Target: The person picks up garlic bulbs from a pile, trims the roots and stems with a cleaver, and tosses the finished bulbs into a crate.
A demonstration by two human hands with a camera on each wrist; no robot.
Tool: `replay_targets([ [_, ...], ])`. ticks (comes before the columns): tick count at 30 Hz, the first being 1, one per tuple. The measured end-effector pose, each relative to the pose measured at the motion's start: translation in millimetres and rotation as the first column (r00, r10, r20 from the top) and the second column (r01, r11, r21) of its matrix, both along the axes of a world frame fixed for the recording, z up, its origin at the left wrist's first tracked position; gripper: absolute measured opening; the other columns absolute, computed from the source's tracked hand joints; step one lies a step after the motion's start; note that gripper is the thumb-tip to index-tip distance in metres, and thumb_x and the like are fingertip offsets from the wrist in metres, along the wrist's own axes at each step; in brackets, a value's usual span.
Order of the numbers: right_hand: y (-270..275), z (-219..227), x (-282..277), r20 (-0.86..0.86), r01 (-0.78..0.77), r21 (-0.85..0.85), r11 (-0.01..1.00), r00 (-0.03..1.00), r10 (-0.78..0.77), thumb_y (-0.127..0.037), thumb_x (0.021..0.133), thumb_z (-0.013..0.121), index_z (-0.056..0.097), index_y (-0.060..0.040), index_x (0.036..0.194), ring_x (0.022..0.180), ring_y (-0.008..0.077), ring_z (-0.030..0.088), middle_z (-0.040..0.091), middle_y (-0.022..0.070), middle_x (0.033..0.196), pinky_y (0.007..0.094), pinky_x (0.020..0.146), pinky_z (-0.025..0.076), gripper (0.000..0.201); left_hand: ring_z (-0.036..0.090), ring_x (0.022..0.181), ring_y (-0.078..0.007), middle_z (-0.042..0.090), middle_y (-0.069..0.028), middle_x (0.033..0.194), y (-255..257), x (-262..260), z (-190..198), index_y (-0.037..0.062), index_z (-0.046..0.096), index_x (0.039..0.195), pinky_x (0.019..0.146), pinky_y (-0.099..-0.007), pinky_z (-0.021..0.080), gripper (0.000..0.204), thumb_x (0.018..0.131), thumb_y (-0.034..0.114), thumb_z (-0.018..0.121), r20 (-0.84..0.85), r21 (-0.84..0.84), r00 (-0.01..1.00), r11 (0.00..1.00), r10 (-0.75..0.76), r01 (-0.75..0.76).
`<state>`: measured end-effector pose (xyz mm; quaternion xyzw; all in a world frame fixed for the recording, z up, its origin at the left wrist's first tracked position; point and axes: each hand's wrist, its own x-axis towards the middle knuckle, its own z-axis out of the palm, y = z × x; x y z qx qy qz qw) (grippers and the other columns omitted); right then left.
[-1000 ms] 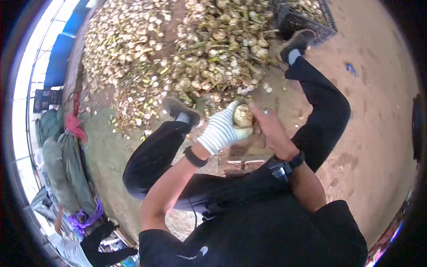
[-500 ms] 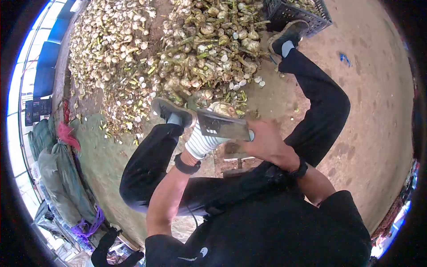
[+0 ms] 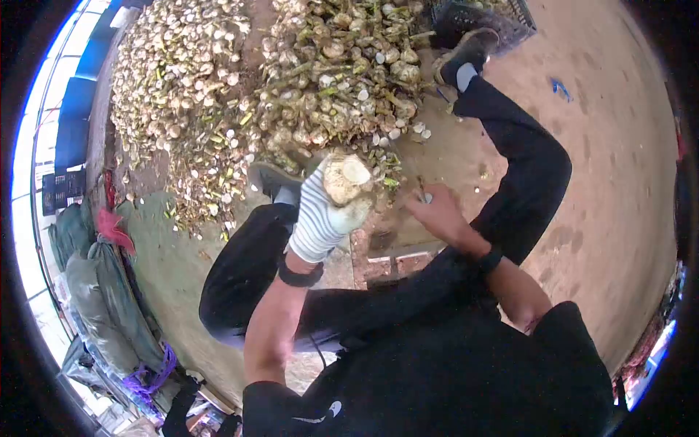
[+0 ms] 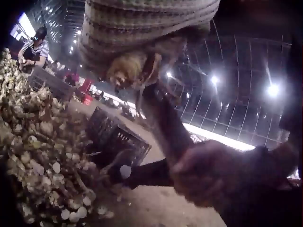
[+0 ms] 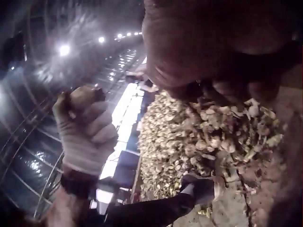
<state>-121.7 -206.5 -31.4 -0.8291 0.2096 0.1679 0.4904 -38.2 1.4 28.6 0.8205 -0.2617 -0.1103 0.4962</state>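
A seated person in black is seen from above, legs bent apart, facing a large heap (image 3: 306,80) of pale bulbs with green stalks spread over a dirt floor. One bulb (image 3: 344,178) is held up in the left hand (image 3: 320,218), which wears a striped knit glove; the gloved fingers are curled round its lower half, and a freshly cut, flat white face is turned up towards the head camera. In the right wrist view the same gloved fist is shown closed round the bulb (image 5: 80,97), raised above the heap.

The right hand (image 3: 437,215) is bare and held lower, just beside the bulb but apart from it. Its fingers are clenched round a knife (image 3: 422,191), of which only a thin dark edge is seen from above; in the left wrist view a long dark shape (image 4: 163,123), probably the blade, is seen rising from that hand towards the bulb's ragged underside.

A dark crate (image 3: 480,18) stands beyond the right foot, at the heap's far edge. A small wooden block (image 3: 393,255) lies on the ground between the legs.

Trimming appears to be the step in hand: one end is already cut clean. The next cut would call for the bulb to be turned in the glove and the blade brought against the untrimmed end, kept clear of the gloved fingers.
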Motion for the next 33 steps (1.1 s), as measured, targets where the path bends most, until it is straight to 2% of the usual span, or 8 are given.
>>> replay_targets([
  [5,30.7,48.4,16.7,-0.042,-0.093,0.173,0.981,0.994,0.102,-0.040,0.082,0.067,0.064,-0.0019,0.085,0.050,0.0132,0.055,0.055,0.0044,0.055,0.0281,0.047,0.043,0.039,0.060,0.085,-0.0135,0.063,-0.0035,0.091,-10.3,-0.3,-43.7,0.0030,0.055,0.108,0.078,-0.0288,0.050,0.033,0.079,0.014,0.065,-0.227,-0.549,0.973,0.818,0.050,-0.171],
  [8,50.0,37.0,9.3,-0.068,0.090,0.764,0.639,0.996,-0.060,-0.041,0.084,0.067,0.059,-0.0055,0.079,0.042,0.0084,0.043,0.052,0.0006,0.057,0.0249,0.041,0.035,0.037,0.058,0.089,-0.0132,0.058,-0.0025,0.098,-26.4,-15.8,-0.6,0.0054,0.054,0.109,0.076,-0.0292,0.050,0.030,0.085,0.022,0.062,-0.622,-0.607,0.777,0.569,0.094,-0.555],
  [18,24.9,41.7,33.5,-0.180,0.446,0.556,0.702,0.888,-0.422,-0.033,0.085,0.066,0.055,-0.0068,0.080,0.044,0.0066,0.045,0.052,-0.0015,0.061,0.0235,0.040,0.033,0.029,0.061,0.082,-0.0186,0.059,-0.0027,0.093,12.7,6.8,-39.4,0.0082,0.056,0.106,0.067,-0.0355,0.055,0.034,0.081,0.027,0.069,-0.826,-0.443,0.563,0.592,0.022,-0.673],
  [23,51.4,-1.4,-2.2,-0.369,0.292,0.642,0.709,0.928,-0.049,-0.031,0.086,0.063,0.057,-0.0061,0.078,0.042,0.0075,0.045,0.054,-0.0001,0.065,0.0240,0.038,0.032,0.027,0.060,0.089,-0.0202,0.062,-0.0048,0.100,8.6,7.1,-48.1,0.0114,0.057,0.106,0.072,-0.0355,0.050,0.045,0.080,0.047,0.066,-0.808,-0.336,0.563,0.650,0.172,-0.681],
  [26,55.0,-23.5,-13.3,-0.382,0.174,0.691,0.702,0.912,0.150,-0.036,0.084,0.063,0.060,-0.0060,0.076,0.044,0.0074,0.044,0.055,-0.0002,0.064,0.0241,0.038,0.033,0.031,0.058,0.094,-0.0198,0.062,-0.0069,0.105,31.6,58.5,-23.0,0.0109,0.059,0.100,0.072,-0.0320,0.051,0.043,0.083,0.050,0.061,-0.826,-0.427,0.499,0.287,0.262,-0.857],
  [28,58.8,-38.0,-16.2,-0.423,0.255,0.574,0.778,0.906,0.015,-0.041,0.081,0.064,0.063,-0.0051,0.073,0.049,0.0095,0.048,0.056,0.0002,0.062,0.0274,0.043,0.038,0.037,0.056,0.103,-0.0218,0.059,-0.0108,0.108,47.4,90.2,70.1,0.0022,0.052,0.110,0.095,-0.0335,0.046,0.053,0.083,0.047,0.062,-0.492,-0.751,0.838,0.372,0.237,-0.546],
  [29,59.3,-47.8,-6.4,-0.418,0.238,0.576,0.782,0.908,0.032,-0.041,0.081,0.064,0.063,-0.0051,0.073,0.049,0.0095,0.048,0.056,0.0002,0.062,0.0274,0.043,0.038,0.037,0.055,0.106,-0.0266,0.056,-0.0155,0.113,74.8,104.8,96.8,-0.0036,0.041,0.125,0.099,-0.0379,0.045,0.071,0.083,0.049,0.062,-0.505,-0.856,0.825,0.020,-0.254,-0.517],
  [33,63.9,-81.3,73.2,-0.218,0.288,0.083,0.954,0.939,-0.265,-0.044,0.081,0.064,0.063,0.0009,0.074,0.059,0.0289,0.062,0.064,0.0144,0.065,0.0393,0.057,0.049,0.045,0.049,0.117,-0.0314,0.050,-0.0208,0.125,105.0,110.3,113.4,-0.0070,0.034,0.134,0.098,-0.0418,0.044,0.082,0.086,0.057,0.051,-0.481,-0.803,0.733,0.094,0.481,-0.589],
])
